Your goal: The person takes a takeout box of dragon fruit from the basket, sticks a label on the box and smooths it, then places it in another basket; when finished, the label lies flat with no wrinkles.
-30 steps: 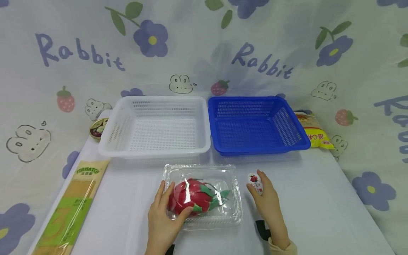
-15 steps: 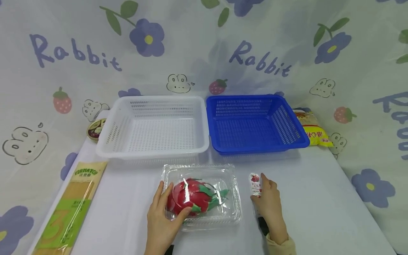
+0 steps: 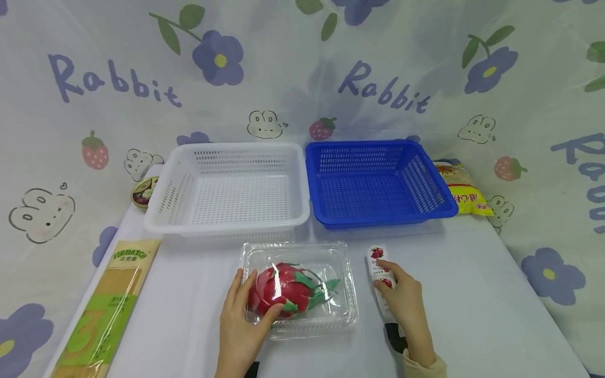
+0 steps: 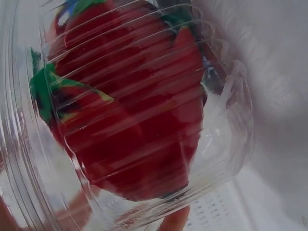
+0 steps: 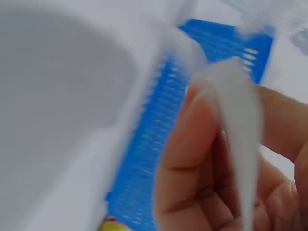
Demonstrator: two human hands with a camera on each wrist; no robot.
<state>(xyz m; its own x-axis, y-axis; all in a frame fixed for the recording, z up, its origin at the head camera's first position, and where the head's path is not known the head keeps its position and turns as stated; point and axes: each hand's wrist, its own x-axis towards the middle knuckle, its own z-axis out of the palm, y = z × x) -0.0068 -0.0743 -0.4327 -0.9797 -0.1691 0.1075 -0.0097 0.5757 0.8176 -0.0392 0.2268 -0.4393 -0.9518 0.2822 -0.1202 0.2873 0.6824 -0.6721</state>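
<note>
A clear plastic box [image 3: 342, 320] with a red and green dragon fruit [image 3: 283, 291] inside lies at the front middle of the table in the head view. My left hand [image 3: 241, 331] grips the box's left end, thumb over the near side. The left wrist view shows the dragon fruit [image 4: 139, 120] close up through the ridged plastic. To the right of the box, my right hand [image 3: 408, 302] pinches a white strip of labels [image 3: 376, 261] printed with dragon fruit pictures. In the right wrist view the strip [image 5: 240, 130] appears edge-on, blurred, between thumb and fingers.
Behind the box stand a white basket [image 3: 227, 228] and a blue basket [image 3: 385, 220], side by side. A long noodle packet [image 3: 106, 310] lies at left. A round tin [image 3: 143, 193] and a yellow bag [image 3: 468, 197] are partly hidden behind the baskets.
My right hand has turned and shifted slightly right. More of the label strip now shows beyond its fingers, flatter to the camera. The left hand and the box stay almost still.
</note>
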